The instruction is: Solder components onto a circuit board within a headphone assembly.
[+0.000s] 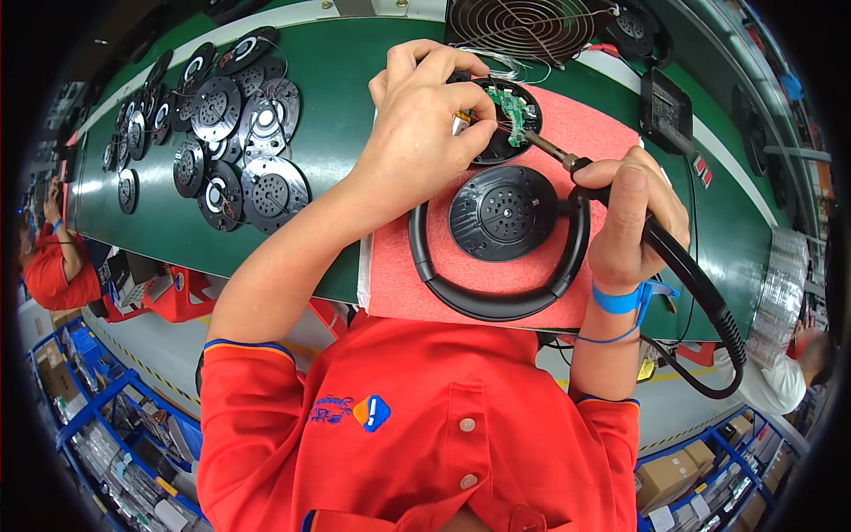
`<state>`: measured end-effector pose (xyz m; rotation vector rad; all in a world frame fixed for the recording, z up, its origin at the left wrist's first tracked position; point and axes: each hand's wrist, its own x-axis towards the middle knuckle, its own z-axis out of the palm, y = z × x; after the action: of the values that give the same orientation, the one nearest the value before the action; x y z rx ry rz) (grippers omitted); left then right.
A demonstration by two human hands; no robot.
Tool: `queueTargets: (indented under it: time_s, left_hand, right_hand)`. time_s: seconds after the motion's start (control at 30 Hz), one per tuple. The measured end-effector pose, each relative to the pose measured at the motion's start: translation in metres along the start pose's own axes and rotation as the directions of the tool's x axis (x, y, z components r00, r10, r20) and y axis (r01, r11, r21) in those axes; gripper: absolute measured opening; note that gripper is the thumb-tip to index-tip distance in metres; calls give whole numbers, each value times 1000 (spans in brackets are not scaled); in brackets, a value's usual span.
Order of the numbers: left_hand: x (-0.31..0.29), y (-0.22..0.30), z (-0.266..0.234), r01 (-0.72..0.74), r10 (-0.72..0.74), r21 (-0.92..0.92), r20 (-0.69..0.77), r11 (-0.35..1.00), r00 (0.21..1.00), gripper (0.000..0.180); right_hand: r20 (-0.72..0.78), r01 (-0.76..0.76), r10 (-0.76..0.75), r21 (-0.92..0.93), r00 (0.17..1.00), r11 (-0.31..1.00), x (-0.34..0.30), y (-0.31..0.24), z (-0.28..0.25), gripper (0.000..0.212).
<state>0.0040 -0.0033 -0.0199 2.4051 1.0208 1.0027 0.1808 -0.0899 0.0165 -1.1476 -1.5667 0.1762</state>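
Observation:
Black headphones lie on a pink foam mat (390, 284), their padded headband (496, 306) curving toward me. One round ear cup (505, 213) shows a perforated black plate. The farther ear cup (489, 152) is uncovered, with a green circuit board (511, 111) inside. My left hand (430, 111) rests over that cup's left side, thumb and forefinger pinched on a thin wire by the board. A small silver-and-yellow battery (460, 122) peeks out beneath its fingers. In my right hand (638, 217) is a soldering iron (696, 270), its tip at the board's right edge.
Several round black speaker plates (213, 111) with wires are heaped at the left of the green table (337, 53). A fan grille (523, 27) stands behind the mat, a black tray (665, 111) at far right. A blue wrist strap (619, 301) and the iron's cord trail on the right.

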Motion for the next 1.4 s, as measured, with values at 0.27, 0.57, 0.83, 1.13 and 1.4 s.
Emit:
queueTargets:
  time_s: [0.27, 0.57, 0.83, 1.13, 1.4]
  left_hand:
    - [0, 0, 2, -4, 4, 23, 17, 1000, 1000, 4]
    - [3, 5, 0, -85, 80, 97, 56, 992, 995, 5]
    - [6, 8, -1, -200, 192, 167, 66, 965, 979, 7]
    - [9, 7, -3, -224, 221, 202, 40, 953, 974, 7]
    - [3, 7, 6, -201, 197, 93, 47, 975, 979, 4]
  right_hand:
    - [56, 8, -5, -56, 998, 998, 2, 0, -1, 22]
    - [44, -32, 32, -3, 998, 999, -1, -1, 2, 20]
    - [77, -33, 34, -18, 996, 999, 0, 0, 0, 19]
    - [-4, 41, -41, -21, 999, 999, 0, 2, -3, 22]
    - [-120, -32, 43, 87, 992, 996, -16, 1, -10, 37]
